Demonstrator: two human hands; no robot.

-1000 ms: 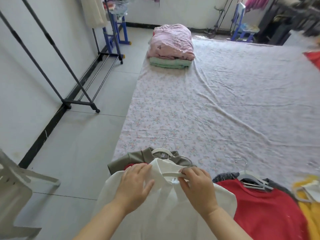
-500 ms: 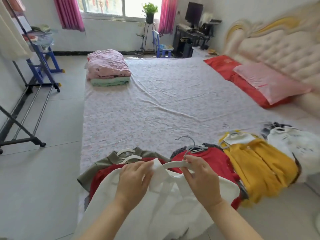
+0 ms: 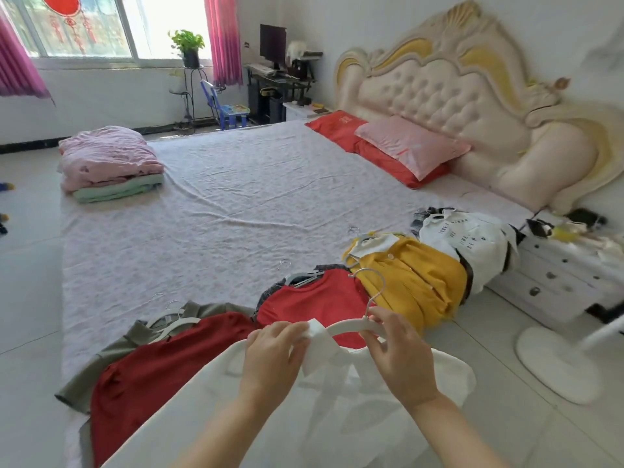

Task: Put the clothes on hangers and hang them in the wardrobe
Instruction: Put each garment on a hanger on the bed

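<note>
Left hand point(image 3: 273, 359): grasping; its fingers are curled onto the collar of the white shirt point(image 3: 304, 420) and pinch the fabric up against the hanger.
Right hand point(image 3: 401, 359): grasping; thumb and fingers are closed round the white hanger point(image 3: 347, 327), just below its metal hook, which stands up above the knuckles.
White shirt: held in front of the person, over the bed's near edge, its body hanging down from both hands; the hanger's left arm is hidden in the neck opening.
Bed point(image 3: 219, 214): a pale flowered sheet, wrinkled, covers it.
Near edge of the bed: a row of clothes on hangers lies flat. From the left these are an olive garment point(image 3: 98, 369), a dark red shirt point(image 3: 162, 366) overlapping it, a red top point(image 3: 320, 298), a mustard-yellow garment point(image 3: 415, 282) and a white printed T-shirt point(image 3: 472, 241).
Far left corner of the bed: a folded pink quilt point(image 3: 108, 157) sits on a folded green blanket point(image 3: 118, 190).
Head of the bed: a pink pillow point(image 3: 412, 146) lies on a red pillow point(image 3: 395, 163), against the tufted headboard point(image 3: 456, 96).
Beside the bed, right: a white nightstand point(image 3: 557, 275), with a round white stand base point(image 3: 557, 363) on the floor near it.
Far wall: a potted plant point(image 3: 187, 45) stands by the window and a blue chair point(image 3: 226, 109) is near a desk with a monitor point(image 3: 273, 45).
</note>
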